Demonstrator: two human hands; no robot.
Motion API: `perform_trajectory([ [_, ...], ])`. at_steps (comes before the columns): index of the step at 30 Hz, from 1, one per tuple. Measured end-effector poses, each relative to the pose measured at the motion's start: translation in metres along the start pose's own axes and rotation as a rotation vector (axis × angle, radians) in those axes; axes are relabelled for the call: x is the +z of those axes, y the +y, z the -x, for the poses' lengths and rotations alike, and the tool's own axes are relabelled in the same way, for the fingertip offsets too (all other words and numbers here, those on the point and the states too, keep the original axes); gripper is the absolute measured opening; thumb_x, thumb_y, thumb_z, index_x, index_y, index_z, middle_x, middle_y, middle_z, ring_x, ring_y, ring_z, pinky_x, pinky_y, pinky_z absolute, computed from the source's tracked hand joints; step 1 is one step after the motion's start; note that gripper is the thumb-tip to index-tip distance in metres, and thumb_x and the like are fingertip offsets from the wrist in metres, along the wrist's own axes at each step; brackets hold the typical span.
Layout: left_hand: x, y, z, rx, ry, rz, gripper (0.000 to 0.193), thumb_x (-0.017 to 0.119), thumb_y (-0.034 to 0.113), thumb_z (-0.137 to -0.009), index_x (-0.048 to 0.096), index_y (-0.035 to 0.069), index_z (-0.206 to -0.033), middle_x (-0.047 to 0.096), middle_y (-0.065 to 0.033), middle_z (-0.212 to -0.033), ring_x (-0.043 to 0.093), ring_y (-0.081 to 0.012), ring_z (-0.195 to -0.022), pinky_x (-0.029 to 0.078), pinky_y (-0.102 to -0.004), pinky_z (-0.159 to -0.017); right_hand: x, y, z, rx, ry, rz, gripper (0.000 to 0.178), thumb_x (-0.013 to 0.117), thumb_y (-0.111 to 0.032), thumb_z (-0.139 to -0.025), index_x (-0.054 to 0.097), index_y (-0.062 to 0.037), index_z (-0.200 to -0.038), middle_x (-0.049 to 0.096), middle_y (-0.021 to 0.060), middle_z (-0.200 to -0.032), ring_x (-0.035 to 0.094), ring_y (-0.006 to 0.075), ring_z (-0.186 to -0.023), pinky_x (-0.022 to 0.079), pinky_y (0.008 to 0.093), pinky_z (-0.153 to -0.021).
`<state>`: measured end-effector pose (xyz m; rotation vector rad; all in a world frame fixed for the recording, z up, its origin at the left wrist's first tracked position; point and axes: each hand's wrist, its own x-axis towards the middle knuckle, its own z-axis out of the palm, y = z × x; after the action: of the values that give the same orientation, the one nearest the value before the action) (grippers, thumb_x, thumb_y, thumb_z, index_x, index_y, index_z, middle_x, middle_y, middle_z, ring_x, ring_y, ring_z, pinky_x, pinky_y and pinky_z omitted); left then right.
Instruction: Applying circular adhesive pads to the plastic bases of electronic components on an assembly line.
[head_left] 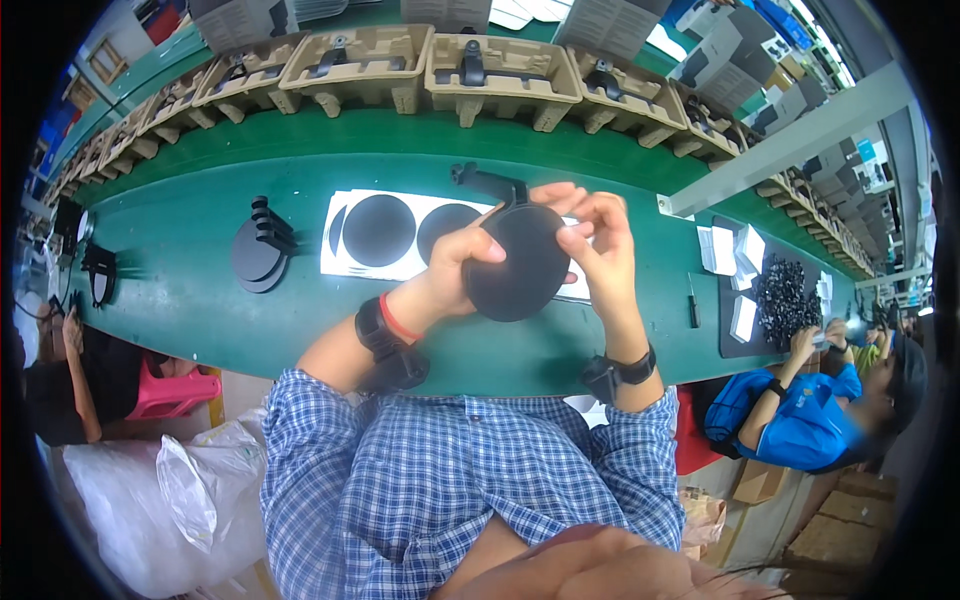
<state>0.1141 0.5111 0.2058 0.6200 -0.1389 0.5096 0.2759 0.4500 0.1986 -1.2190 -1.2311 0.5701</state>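
A black round base with a jointed arm (515,270) is held up in front of me over the green table, its flat disc facing me. My left hand (455,262) grips the disc's left side, with the thumb across its face. On the right edge, my right hand (608,250) pinches the rim, thumb in front and fingers partly hidden behind. Behind the base lies a white sheet (332,262) bearing black round pads (380,230), partly covered by my hands. Farther left, a few similar black round bases (260,258) lie overlapped, an upright bracket on top.
Cardboard-coloured moulded trays (358,70) with black parts line the raised far shelf. To the right are a screwdriver (694,300), a grey metal post (790,140) and a dark mat (738,335) with small black parts. A co-worker in blue (810,420) sits there; another person sits far left.
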Motion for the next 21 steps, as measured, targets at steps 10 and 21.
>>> perform_trajectory([
  [10,0.005,-0.002,-0.039,0.019,0.592,-0.376,0.080,0.029,0.069,-0.083,0.010,0.018,-0.142,0.016,-0.0127,-0.144,0.023,-0.0257,-0.130,0.020,-0.0464,-0.106,0.002,-0.037,-0.015,-0.754,-0.228,1.140,0.040,0.068,-0.042,-0.069,0.046,-0.0113,-0.056,0.044,0.0012,-0.048,0.048,0.0195,-0.045,0.036,0.0308,-0.046],
  [21,-0.062,0.103,0.072,-0.036,0.371,-0.774,0.041,0.043,0.026,-0.088,0.053,-0.007,-0.111,0.060,-0.0210,-0.105,0.056,-0.0276,-0.104,0.042,-0.0368,-0.092,-0.149,0.046,-0.241,-0.087,0.314,1.754,0.053,0.038,-0.048,-0.088,0.064,-0.0041,-0.073,0.062,0.0209,-0.070,0.061,0.0396,-0.068,0.049,0.0466,-0.060],
])
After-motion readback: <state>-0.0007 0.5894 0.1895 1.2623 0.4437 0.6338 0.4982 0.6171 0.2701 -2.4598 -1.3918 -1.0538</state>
